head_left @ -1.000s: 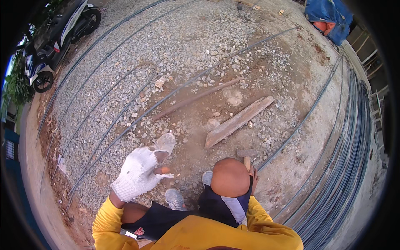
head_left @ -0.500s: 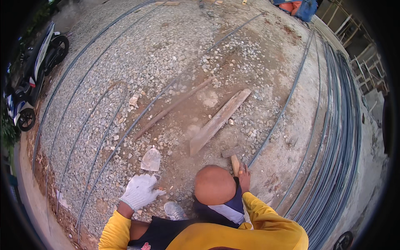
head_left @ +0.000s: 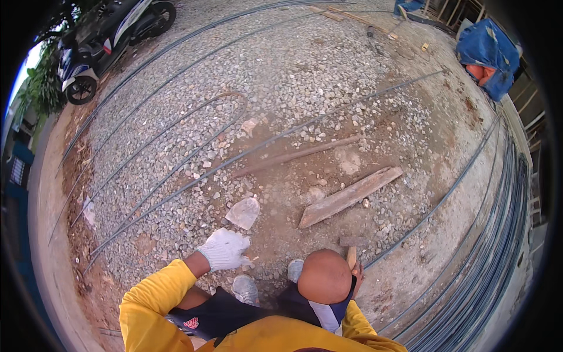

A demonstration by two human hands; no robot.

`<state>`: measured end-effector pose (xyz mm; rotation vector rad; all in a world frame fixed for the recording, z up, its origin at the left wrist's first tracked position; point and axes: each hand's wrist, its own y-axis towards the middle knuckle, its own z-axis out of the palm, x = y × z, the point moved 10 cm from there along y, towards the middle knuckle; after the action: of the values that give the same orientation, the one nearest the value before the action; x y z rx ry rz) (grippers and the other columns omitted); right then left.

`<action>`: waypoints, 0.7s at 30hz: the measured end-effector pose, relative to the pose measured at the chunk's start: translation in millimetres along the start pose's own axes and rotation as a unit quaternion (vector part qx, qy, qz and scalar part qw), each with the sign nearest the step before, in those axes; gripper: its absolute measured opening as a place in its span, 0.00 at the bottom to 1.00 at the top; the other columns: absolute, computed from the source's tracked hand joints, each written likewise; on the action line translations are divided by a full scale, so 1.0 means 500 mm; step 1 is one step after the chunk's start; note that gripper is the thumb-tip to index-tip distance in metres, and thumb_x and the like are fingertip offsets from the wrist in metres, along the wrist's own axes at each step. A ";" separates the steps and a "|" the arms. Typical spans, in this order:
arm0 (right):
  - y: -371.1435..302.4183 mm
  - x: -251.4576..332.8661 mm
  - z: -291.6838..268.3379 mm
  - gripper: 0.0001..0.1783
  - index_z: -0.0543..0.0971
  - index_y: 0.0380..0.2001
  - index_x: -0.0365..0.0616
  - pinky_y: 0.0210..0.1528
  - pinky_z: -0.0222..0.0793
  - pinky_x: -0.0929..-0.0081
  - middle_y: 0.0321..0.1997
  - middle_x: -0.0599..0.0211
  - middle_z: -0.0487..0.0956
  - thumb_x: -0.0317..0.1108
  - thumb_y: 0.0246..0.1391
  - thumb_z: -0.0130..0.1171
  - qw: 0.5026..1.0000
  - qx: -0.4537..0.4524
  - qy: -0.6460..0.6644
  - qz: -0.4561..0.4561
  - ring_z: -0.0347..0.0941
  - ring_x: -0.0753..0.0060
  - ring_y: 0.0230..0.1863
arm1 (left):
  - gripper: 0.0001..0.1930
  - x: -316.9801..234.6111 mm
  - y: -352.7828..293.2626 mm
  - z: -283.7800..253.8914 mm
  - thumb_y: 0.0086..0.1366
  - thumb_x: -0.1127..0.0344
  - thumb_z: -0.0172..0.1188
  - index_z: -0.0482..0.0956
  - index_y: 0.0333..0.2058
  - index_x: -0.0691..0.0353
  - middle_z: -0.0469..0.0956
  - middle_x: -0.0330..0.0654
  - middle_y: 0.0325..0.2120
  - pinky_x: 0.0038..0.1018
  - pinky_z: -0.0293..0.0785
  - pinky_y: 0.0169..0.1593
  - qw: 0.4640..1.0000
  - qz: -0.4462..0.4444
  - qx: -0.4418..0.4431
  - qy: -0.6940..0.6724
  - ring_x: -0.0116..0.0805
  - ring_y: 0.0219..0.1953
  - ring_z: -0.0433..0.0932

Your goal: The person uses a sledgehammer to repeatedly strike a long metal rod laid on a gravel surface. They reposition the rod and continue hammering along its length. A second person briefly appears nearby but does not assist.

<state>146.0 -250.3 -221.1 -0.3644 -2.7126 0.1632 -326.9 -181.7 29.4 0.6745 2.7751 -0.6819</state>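
Observation:
My left hand (head_left: 224,249), in a white knit glove, hovers over the gravel in front of my left knee. Its fingers are loosely bent and apart, and nothing shows in them. Just beyond it lies a pale flat stone (head_left: 243,213). My bare right hand (head_left: 358,276) is closed round the wooden handle of a hammer (head_left: 351,255), beside my bent right knee. The knee hides part of that hand and the lower handle. The hammer's dark head (head_left: 353,241) is at or near the ground, close to the end of a steel bar (head_left: 431,220).
A wooden plank (head_left: 352,196) and a thin brown pole (head_left: 299,156) lie ahead. Long steel bars (head_left: 293,130) cross the gravel, one bent into a loop. At right lies a large bundle of bars (head_left: 487,264). A motorcycle (head_left: 108,50) and a blue tarp (head_left: 488,56) stand farther off.
The view has swung left and tilted, so the ground things appear shifted right and turned. My left hand stays near the pale stone; my right hand remains on the hammer.

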 end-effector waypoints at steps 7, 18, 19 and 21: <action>-0.008 -0.002 -0.076 0.43 0.72 0.68 0.42 0.77 0.48 0.37 0.58 0.51 0.81 0.48 0.50 0.71 0.993 0.013 -0.100 -0.062 0.69 0.47 0.68 | 0.23 -0.047 0.000 -0.009 0.63 0.41 0.68 0.81 0.34 0.59 0.84 0.50 0.27 0.48 0.80 0.37 0.999 0.039 0.002 0.005 0.54 0.33 0.86; -0.098 -0.172 -0.364 0.46 0.62 0.75 0.44 0.63 0.74 0.48 0.69 0.39 0.72 0.35 0.55 0.70 0.970 -0.166 0.020 0.178 0.75 0.32 0.63 | 0.30 -0.025 0.045 0.030 0.61 0.35 0.70 0.87 0.47 0.57 0.85 0.50 0.34 0.50 0.80 0.47 0.993 0.012 0.119 -0.010 0.55 0.42 0.85; -0.080 -0.179 -0.385 0.47 0.62 0.75 0.43 0.65 0.72 0.49 0.72 0.39 0.70 0.36 0.55 0.71 0.964 -0.181 0.003 0.193 0.73 0.32 0.65 | 0.31 -0.028 0.054 0.031 0.62 0.35 0.69 0.86 0.49 0.58 0.85 0.53 0.37 0.49 0.80 0.49 0.992 0.039 0.116 -0.036 0.55 0.44 0.85; -0.026 -0.140 -0.439 0.49 0.60 0.76 0.39 0.71 0.67 0.51 0.76 0.42 0.65 0.37 0.57 0.73 0.964 -0.207 -0.025 0.163 0.68 0.36 0.70 | 0.32 0.012 0.052 0.056 0.64 0.35 0.68 0.85 0.52 0.59 0.86 0.57 0.43 0.47 0.80 0.53 0.985 0.010 0.142 -0.095 0.56 0.49 0.85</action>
<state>292.8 -268.7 -44.0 -0.9389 -2.7027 -0.3165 -317.3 -172.1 -6.8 0.6492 2.5186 -1.0899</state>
